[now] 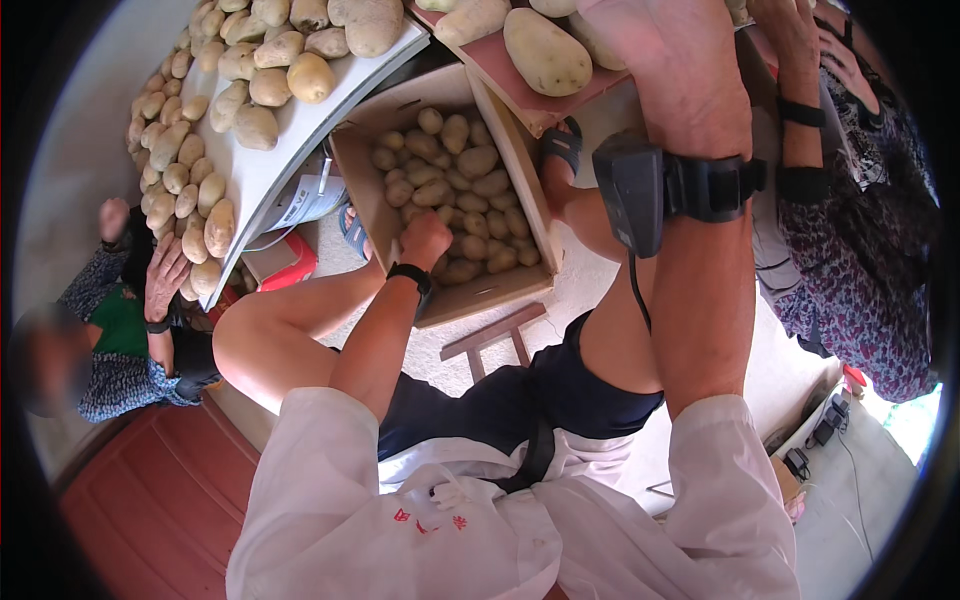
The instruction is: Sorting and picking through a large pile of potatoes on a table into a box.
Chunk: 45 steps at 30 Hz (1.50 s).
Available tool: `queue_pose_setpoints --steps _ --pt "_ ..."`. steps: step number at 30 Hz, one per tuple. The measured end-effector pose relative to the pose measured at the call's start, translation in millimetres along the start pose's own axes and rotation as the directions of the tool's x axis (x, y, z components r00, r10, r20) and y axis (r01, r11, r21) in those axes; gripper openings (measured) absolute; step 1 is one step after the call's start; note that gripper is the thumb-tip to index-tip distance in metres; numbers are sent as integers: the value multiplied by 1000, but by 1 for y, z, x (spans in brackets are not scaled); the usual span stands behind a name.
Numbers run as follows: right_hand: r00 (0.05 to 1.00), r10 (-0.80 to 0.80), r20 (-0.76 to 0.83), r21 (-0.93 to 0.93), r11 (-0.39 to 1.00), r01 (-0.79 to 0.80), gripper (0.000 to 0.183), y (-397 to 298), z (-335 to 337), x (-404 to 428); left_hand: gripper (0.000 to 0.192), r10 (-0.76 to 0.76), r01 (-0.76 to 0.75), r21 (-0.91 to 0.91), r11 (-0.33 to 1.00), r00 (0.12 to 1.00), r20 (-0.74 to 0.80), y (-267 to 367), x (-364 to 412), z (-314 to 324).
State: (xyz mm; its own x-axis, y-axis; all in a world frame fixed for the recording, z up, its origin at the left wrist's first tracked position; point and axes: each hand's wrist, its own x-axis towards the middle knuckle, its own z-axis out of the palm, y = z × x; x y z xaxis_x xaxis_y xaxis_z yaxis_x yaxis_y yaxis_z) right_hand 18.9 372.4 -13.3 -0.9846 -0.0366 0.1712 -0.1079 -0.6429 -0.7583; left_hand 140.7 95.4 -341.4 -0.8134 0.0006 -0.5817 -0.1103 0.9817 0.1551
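Note:
Small potatoes [457, 176] fill the bottom of an open cardboard box [480, 296] on the floor between my legs. Inside the box's near left part, my left hand [426, 238] rests on the potatoes with its fingers curled; whether it grips one is hidden. My right hand [637, 37] reaches past the top of the view, over a reddish board [487, 56] that bears larger potatoes [547, 52]. Its fingers are cut off or hidden, so its hold does not show. More potatoes [270, 86] lie heaped on a white tabletop [262, 169] at the upper left.
A person [127, 330] sits at the left with a hand against the potatoes at the table's edge. Another person [847, 202] is close at the right. A white bucket [307, 199] and a red-and-brown carton [281, 262] stand under the table. A wooden stool part [495, 330] lies below the box.

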Motion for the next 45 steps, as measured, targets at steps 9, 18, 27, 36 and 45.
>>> queue_pose_setpoints --steps 9,18,27,36,45 --pt "992 20 127 29 999 -23 20 1 -4 6 37 109 -104 98 990 993 -45 -7 21 20" --pt "997 72 -1 16 997 -72 14 2 0 6 37 81 -58 -111 992 973 216 -11 37 41" --pt "985 107 -134 16 994 -106 7 -5 8 -4 54 113 -9 -559 829 982 152 6 24 19" --pt "989 -1 -150 35 999 6 24 0 1 -10 58 -59 -8 -844 536 997 -47 46 -40 -96" --pt "956 -98 -275 88 988 126 28 -24 -29 -6 50 27 -360 -822 442 921 -389 75 -73 -223"
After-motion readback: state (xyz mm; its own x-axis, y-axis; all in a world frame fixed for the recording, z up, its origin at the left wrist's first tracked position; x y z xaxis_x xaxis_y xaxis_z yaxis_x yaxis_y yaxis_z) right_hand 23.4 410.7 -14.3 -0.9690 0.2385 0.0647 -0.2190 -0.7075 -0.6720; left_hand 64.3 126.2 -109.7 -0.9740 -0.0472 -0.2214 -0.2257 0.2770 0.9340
